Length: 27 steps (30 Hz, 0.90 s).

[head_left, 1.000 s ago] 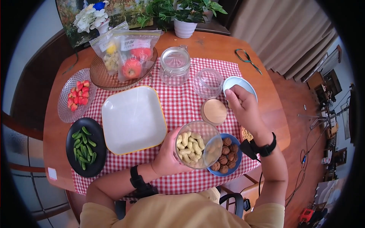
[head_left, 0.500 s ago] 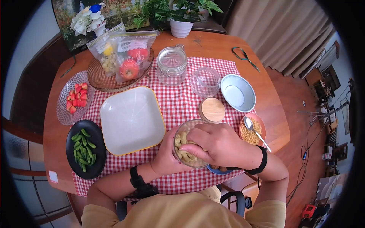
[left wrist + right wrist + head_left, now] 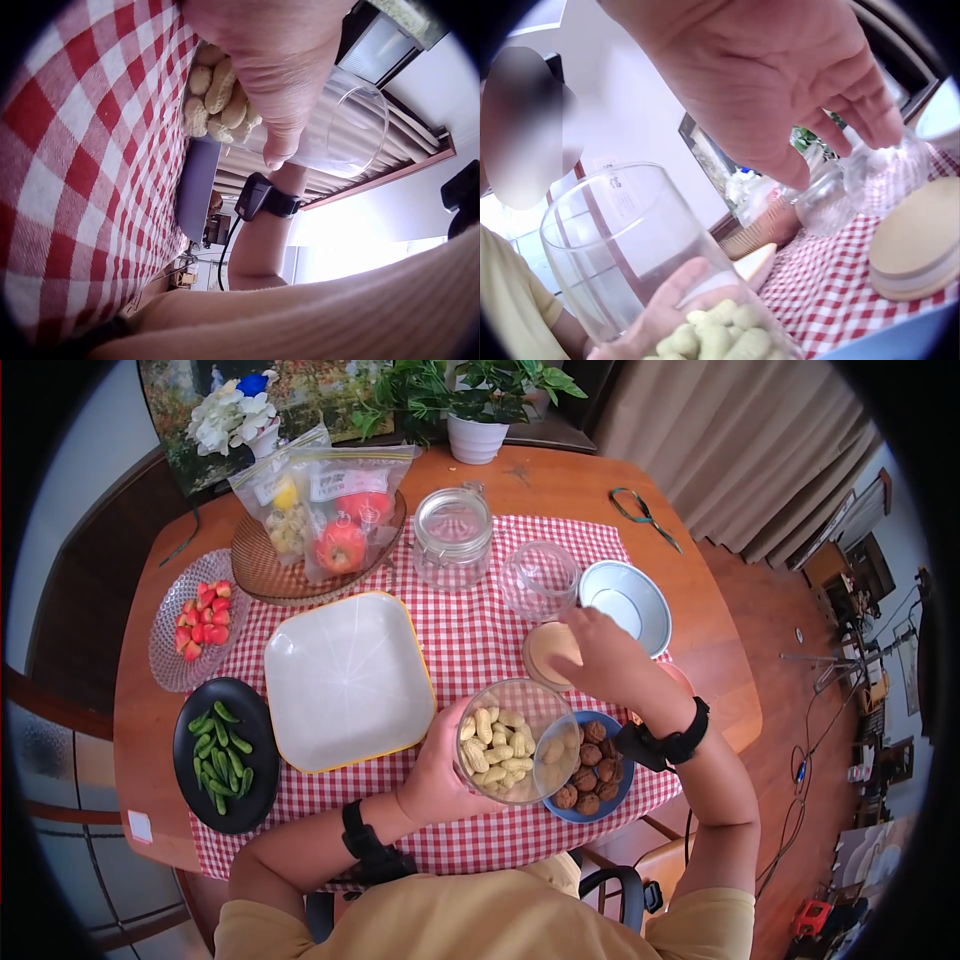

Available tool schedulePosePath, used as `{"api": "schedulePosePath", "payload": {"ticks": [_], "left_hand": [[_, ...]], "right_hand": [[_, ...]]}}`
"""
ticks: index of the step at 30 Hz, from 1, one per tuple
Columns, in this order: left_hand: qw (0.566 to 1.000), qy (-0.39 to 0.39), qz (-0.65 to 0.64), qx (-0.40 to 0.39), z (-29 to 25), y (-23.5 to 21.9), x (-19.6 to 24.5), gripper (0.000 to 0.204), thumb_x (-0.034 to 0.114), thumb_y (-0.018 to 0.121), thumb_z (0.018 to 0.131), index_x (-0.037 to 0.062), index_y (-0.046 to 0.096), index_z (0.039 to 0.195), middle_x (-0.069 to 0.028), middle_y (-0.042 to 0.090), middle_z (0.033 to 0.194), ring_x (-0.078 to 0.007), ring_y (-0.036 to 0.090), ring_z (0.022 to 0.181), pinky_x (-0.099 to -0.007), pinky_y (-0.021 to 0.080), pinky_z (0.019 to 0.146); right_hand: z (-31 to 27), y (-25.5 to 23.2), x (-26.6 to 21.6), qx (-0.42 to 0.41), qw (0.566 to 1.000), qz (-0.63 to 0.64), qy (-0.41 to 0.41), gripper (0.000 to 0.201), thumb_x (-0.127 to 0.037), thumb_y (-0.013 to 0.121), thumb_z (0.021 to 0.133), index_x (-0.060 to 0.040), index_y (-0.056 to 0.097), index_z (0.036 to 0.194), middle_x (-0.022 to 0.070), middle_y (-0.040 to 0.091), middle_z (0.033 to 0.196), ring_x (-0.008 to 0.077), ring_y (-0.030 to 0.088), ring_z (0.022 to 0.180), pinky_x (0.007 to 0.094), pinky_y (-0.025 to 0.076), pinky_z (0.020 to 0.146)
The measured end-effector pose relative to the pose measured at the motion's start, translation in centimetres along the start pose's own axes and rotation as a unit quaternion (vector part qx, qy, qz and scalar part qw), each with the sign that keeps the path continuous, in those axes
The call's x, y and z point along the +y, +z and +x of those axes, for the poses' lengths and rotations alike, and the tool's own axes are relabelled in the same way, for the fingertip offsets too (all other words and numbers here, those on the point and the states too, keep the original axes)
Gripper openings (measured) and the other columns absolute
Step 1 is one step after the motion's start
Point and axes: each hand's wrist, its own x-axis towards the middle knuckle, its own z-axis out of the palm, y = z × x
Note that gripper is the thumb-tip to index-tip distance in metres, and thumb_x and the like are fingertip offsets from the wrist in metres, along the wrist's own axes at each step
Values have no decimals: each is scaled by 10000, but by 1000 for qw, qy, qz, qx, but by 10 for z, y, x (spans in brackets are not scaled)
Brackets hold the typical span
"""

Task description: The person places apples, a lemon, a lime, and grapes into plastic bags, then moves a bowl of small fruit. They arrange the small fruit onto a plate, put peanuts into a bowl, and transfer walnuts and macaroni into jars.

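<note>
My left hand (image 3: 438, 762) grips a clear glass jar (image 3: 515, 740) of peanuts in their shells (image 3: 495, 735), tilted toward the right over the checked cloth (image 3: 470, 630). The left wrist view shows its fingers (image 3: 277, 60) wrapped round the jar (image 3: 334, 127). My right hand (image 3: 600, 655) hovers above a round wooden lid (image 3: 545, 645), just short of a pale blue bowl (image 3: 635, 605). In the right wrist view its palm (image 3: 772, 82) faces down with the fingertips bent; whether they hold anything is hidden. A blue bowl of walnuts (image 3: 595, 775) sits under the jar's mouth.
A white square plate (image 3: 348, 678) lies left of the jar. Behind it stand a clamp-lid jar (image 3: 452, 535), a small glass jar (image 3: 540, 575) and a brown dish with bagged fruit (image 3: 315, 540). A black plate of green pods (image 3: 225, 750) and a glass plate of red pieces (image 3: 195, 615) sit at left.
My right hand went from the pale blue bowl into the peanut jar, and has now come out and moved back up over the wooden lid. The left hand keeps hold of the jar.
</note>
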Motion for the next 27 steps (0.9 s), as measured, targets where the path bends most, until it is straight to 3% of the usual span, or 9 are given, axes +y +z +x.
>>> {"api": "schedulePosePath", "payload": {"ticks": [3,5,8,10,17,19,23,25,27], "left_hand": [[1000,-1,25,0,-1,-1,0,1128,215,921,531,-28,233,1390,-170,426,1291,-287,477,1204,-408,421,1007],[999,3,40,2,0,-1,2,1137,212,921,521,-29,231,1392,-170,425,1292,-288,474,1206,-409,419,1010],[999,-11,34,37,0,0,7,862,245,890,598,50,386,1269,-103,509,1230,-210,528,1148,-365,457,961],[999,-7,41,2,-4,0,0,1141,207,923,516,-30,234,1393,-172,405,1309,-287,459,1221,-406,410,1019],[1000,-10,30,2,-4,1,-3,1141,219,923,519,-24,239,1399,-174,405,1301,-296,458,1224,-412,411,1019],[999,-19,43,24,0,-1,7,881,220,890,607,59,356,1289,-102,501,1253,-214,514,1179,-365,447,987],[999,-14,37,29,-1,0,6,881,215,891,607,59,355,1289,-101,500,1254,-213,513,1180,-367,446,989],[999,-6,34,-2,-3,0,-4,1143,234,923,527,-18,231,1402,-175,404,1301,-298,460,1222,-414,416,1011],[1000,-6,26,-2,-5,1,-8,1143,234,922,532,-16,224,1403,-174,401,1305,-297,460,1223,-415,416,1011]], "right_hand": [[5,16,13,-146,984,-92,48,709,-389,733,757,81,479,1222,247,577,1140,364,575,1061,404,477,906],[8,20,12,-150,983,-93,57,733,-396,738,748,81,464,1233,244,571,1149,362,571,1068,404,478,906],[14,29,17,-155,980,-103,65,804,-444,756,712,91,450,1229,246,557,1157,360,556,1092,398,474,922],[16,34,18,-156,979,-113,63,851,-485,768,685,102,450,1215,253,549,1155,360,545,1108,392,470,937],[15,36,13,-177,969,-167,48,960,-547,792,577,94,464,1212,245,524,1173,349,524,1133,381,465,942],[13,37,12,-175,968,-174,39,965,-554,789,570,92,468,1210,243,526,1166,346,524,1127,381,465,940],[8,35,9,-138,975,-173,28,898,-543,789,583,76,491,1161,230,529,1155,341,529,1101,391,469,929],[7,32,8,-127,976,-173,23,882,-542,790,584,73,494,1143,224,528,1155,338,531,1093,393,473,924],[6,26,3,-134,977,-166,25,853,-504,812,571,43,491,1141,204,531,1131,338,535,1082,392,488,898]]}}
